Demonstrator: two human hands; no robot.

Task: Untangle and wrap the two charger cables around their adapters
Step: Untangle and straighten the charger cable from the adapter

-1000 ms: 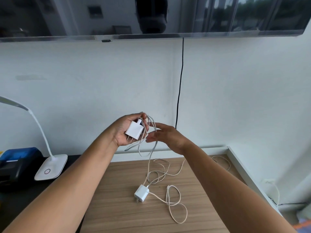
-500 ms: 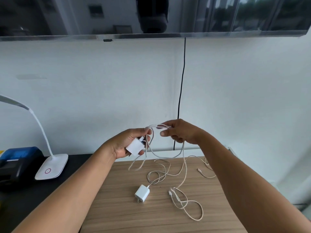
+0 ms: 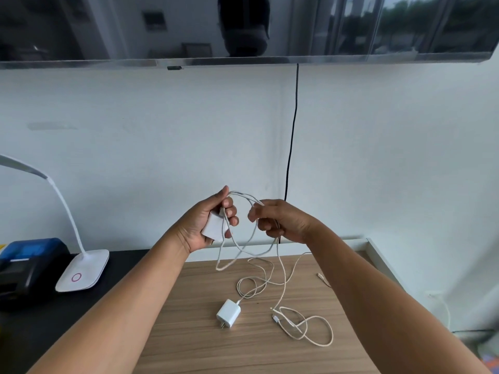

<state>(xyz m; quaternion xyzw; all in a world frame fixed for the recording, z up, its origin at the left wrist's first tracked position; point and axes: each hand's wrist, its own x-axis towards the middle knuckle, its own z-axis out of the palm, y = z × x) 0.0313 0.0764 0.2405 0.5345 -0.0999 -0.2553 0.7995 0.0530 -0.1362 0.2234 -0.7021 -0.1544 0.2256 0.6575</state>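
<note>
My left hand (image 3: pixel 205 225) holds a white adapter (image 3: pixel 214 225) above the back edge of the wooden table (image 3: pixel 210 346). Its white cable (image 3: pixel 244 198) arches from the adapter over to my right hand (image 3: pixel 280 224), which pinches it, and loops hang down below both hands. A second white adapter (image 3: pixel 228 313) lies on the table with its prongs toward me. Its cable (image 3: pixel 252 286) curls behind it. More cable (image 3: pixel 305 323) lies coiled to the right with a plug end showing.
A white desk lamp (image 3: pixel 82 273) stands at the left on a black surface (image 3: pixel 54 319), beside a blue and black device (image 3: pixel 27 263). A black cord (image 3: pixel 293 147) runs down the white wall from a screen (image 3: pixel 243 25) above. A white ledge (image 3: pixel 383 261) borders the table's right side.
My right hand has moved down and toward my left hand with the cable. My left hand has risen a little with the adapter. The loose cable on the table has shifted right.
</note>
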